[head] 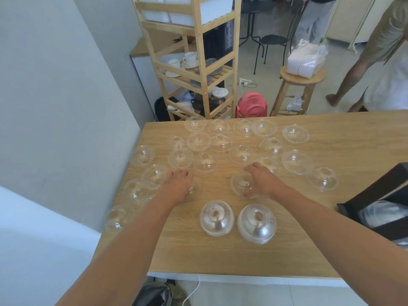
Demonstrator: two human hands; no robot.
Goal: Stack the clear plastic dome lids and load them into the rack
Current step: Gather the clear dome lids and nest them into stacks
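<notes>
We have our left hand (179, 186) cupped over one lid (194, 191), our right hand (261, 181) gripping another lid (242, 186). Two stacks (237, 221) sit just nearer us, between the arms; rack (375, 202) lies right.

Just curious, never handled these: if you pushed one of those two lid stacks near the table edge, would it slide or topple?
The left stack probably slides easily: thin clear plastic looks light. It sits dome-up on a wide rim, so tipping seems unlikely.

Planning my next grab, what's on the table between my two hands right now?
Bare wood of the table lies between the left hand and right hand in the head view; no lid sits in that gap.
</notes>
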